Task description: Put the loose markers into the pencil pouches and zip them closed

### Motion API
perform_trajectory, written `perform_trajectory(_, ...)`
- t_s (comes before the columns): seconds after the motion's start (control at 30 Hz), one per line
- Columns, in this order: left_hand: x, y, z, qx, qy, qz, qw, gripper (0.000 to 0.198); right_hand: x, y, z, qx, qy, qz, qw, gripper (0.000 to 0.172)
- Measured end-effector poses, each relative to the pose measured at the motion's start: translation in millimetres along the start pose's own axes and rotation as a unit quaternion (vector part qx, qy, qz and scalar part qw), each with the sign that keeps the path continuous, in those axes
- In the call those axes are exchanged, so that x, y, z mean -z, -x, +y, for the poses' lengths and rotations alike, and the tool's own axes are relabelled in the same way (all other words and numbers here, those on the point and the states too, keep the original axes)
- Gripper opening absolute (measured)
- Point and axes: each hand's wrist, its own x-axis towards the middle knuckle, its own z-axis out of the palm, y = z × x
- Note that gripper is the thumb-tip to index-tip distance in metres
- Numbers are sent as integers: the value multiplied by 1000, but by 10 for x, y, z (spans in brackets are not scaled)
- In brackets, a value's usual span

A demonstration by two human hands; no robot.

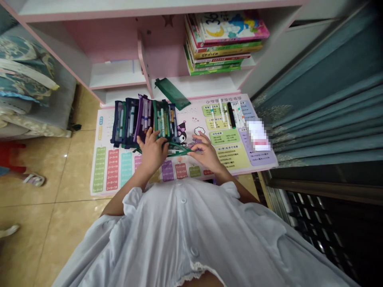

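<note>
A green mesh zip pouch point(178, 150) lies crosswise at the table's front, in front of my body. My left hand point(152, 148) is on its left part, thumb and a finger at the rim, other fingers spread toward the purple pouch. With thumb and fingertips my right hand point(206, 153) pinches the right end. Just beyond stand several mesh pouches with markers in a row: dark blue ones point(131, 121), a purple one point(145, 117) and a green one point(161, 119). What lies inside the held pouch is hard to make out.
Another green pouch point(172, 93) lies flat by the shelf. Loose white markers point(222, 111) and a black marker point(231, 115) lie to the right, near a blurred white item point(257, 136). Books point(221, 52) are stacked on the pink shelf point(143, 59); a curtain point(314, 103) hangs at right.
</note>
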Motion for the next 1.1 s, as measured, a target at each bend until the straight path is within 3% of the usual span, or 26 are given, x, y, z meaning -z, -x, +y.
perform_trajectory(0.23, -145, 4, 320, -128, 18, -66, 989, 31, -59, 31, -31, 6, 22, 25, 999, 15)
perform_trajectory(0.47, -193, -73, 422, -127, 44, -149, 980, 23, -56, 16, -69, 15, 45, 15, 999, 15)
perform_trajectory(0.67, -193, -80, 497, -70, 101, -136, 983, 14, -57, 27, -60, 20, 48, 12, 999, 16)
perform_trajectory(1.1, -226, -41, 449, -42, 141, -86, 985, 9, -35, 26, -40, -6, 23, 13, 1000, 15)
